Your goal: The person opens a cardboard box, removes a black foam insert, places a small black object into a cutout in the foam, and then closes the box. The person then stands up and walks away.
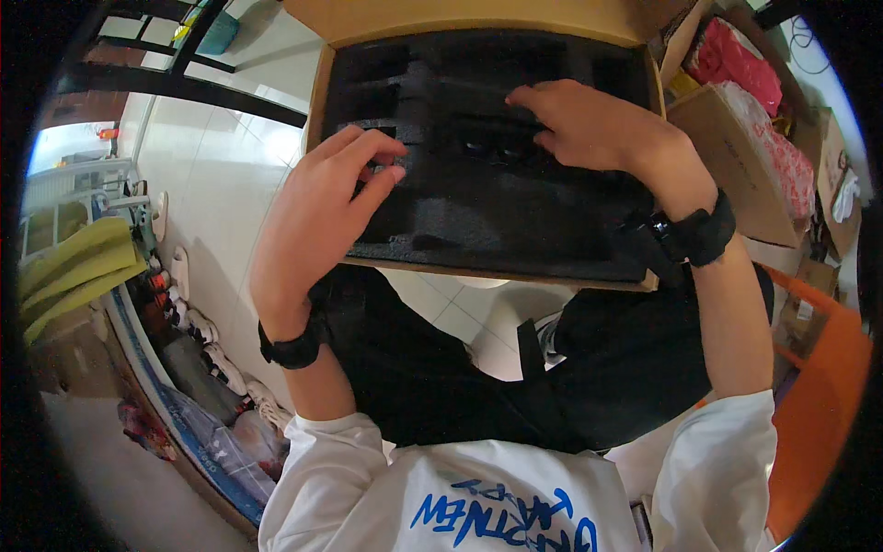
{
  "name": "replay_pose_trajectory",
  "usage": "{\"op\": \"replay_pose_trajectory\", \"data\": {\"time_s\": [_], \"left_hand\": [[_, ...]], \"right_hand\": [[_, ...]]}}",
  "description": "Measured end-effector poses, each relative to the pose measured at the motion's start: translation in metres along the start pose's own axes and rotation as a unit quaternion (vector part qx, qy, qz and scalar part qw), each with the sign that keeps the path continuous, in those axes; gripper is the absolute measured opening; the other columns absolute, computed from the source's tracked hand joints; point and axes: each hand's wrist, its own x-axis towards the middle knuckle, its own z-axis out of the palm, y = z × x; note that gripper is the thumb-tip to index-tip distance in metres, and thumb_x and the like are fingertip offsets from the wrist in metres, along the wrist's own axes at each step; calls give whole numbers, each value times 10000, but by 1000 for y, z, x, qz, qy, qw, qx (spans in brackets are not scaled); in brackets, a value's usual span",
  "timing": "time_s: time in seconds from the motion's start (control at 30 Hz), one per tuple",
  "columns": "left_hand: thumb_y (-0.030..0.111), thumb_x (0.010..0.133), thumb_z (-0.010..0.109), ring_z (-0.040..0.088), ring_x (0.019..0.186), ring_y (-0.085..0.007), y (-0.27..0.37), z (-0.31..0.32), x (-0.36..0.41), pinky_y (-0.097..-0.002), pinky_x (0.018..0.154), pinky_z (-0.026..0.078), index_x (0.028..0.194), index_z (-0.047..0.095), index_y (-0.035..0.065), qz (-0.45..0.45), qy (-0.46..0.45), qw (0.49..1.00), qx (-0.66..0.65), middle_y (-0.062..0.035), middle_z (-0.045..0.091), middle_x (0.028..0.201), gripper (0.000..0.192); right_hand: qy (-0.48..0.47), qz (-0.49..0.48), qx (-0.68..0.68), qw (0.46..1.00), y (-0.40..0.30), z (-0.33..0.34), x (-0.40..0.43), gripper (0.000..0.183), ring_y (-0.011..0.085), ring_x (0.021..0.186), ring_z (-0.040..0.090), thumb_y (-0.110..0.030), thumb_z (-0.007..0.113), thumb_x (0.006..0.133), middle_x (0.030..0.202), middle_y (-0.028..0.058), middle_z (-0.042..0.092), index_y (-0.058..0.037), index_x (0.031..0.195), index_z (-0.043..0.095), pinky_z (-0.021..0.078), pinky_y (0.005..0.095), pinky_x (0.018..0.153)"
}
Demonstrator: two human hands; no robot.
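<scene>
An open cardboard box [641, 281] lies across the knees, its lid raised at the far side. Black foam with cut-outs [455, 221] fills it, and a small dark glossy object [491, 149] sits in a recess near the middle. Over the box's left part is my left hand [324, 200], thumb and fingers curled close to each other; whether something small is between them cannot be seen. My right hand [586, 127] reaches over the right half of the foam, index finger stretched out and fingers apart, with nothing visible in it. Both wrists wear black bands.
Opened cardboard boxes [735, 162] with red and white plastic packaging [738, 65] stand at the right, above an orange surface [828, 414]. Several shoes [224, 369] line the left floor beside a yellow-green cloth [83, 269]. A black metal frame [186, 86] is at the upper left.
</scene>
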Motion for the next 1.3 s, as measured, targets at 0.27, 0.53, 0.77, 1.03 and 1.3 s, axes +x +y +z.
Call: {"op": "replay_pose_trajectory", "data": {"time_s": [0.27, 0.53, 0.77, 1.03, 1.3], "left_hand": [[115, 909, 637, 637, 853, -298, 2, -7, -4, -380, 735, 503, 1035, 639, 27, -2, -3, 999, -38, -124, 633, 955, 154], [85, 929, 614, 635, 834, -241, -7, -23, -8, -327, 721, 507, 1085, 632, 14, -4, 10, 999, -43, -128, 626, 955, 172], [65, 918, 620, 632, 852, -245, -30, -19, -20, -321, 741, 503, 1089, 635, 17, -19, 39, 997, -70, -125, 625, 982, 179], [26, 855, 680, 557, 1065, -271, -49, -21, -37, -374, 874, 483, 1294, 548, 103, -88, 70, 994, 10, -110, 516, 1228, 464], [-113, 780, 681, 535, 1115, -344, -50, -15, -36, -397, 916, 482, 1416, 452, 134, -117, 70, 989, -54, -139, 462, 1289, 719]], "right_hand": [[88, -5, -73, 993, -16, 9, -8, 628, 422, 1084, 610, -266, 748, 758, 1199, 220, 589, 9, 1279, 531, 535, 469, 886], [122, 4, -108, 987, -15, 1, 6, 527, 380, 1083, 615, -227, 774, 742, 1150, 192, 598, -9, 1185, 591, 545, 459, 881], [146, 59, -114, 981, -16, -3, 16, 464, 394, 1014, 651, -197, 771, 756, 1144, 201, 595, -18, 1147, 595, 562, 485, 834], [200, 43, -117, 972, -4, 0, 31, 433, 439, 896, 668, -137, 778, 753, 1143, 252, 574, 24, 1103, 580, 581, 479, 797], [212, 67, -97, 970, -3, 5, 30, 414, 470, 880, 661, -115, 775, 763, 1152, 289, 534, 45, 1075, 556, 580, 506, 777]]}}
